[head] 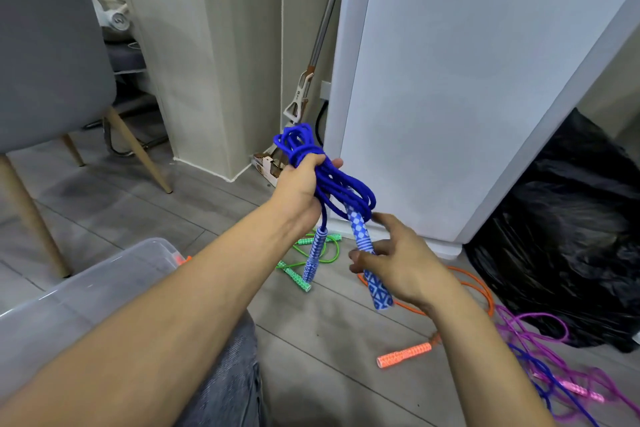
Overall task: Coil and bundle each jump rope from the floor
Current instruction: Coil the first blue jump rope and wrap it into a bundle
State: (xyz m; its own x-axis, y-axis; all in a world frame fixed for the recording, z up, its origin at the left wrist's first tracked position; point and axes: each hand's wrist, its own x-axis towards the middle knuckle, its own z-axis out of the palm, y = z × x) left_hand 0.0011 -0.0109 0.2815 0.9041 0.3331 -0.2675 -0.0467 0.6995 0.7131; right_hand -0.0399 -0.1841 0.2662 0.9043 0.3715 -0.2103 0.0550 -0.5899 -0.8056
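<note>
Where my two hands meet above the grey plank floor [329,374], the holdings stand as follows. Item one: blue jump rope [299,142], cord gathered into loose loops, carried off the floor in front of the white appliance [467,80]. My left hand [298,184] grips the bundle round its middle, fingers curled over the strands, with loops standing up above the fist and more hanging below it. One blue-and-white patterned handle [313,260] dangles free beneath that hand. My right hand [405,263] holds the second handle [360,232] between thumb and curled fingers, forefinger stretched toward the hanging loops. Item two: green jump rope [298,280], uncoiled on the floor directly below the bundle. Item three: orange jump rope [405,355], loose on the floor under my right forearm, its cord running off toward the black plastic bag [571,236]. Item four: pink jump rope [533,329], tangled on the floor at far right with a darker blue cord [533,362]. Item five: clear plastic bin [104,274], just beside my left forearm.
</note>
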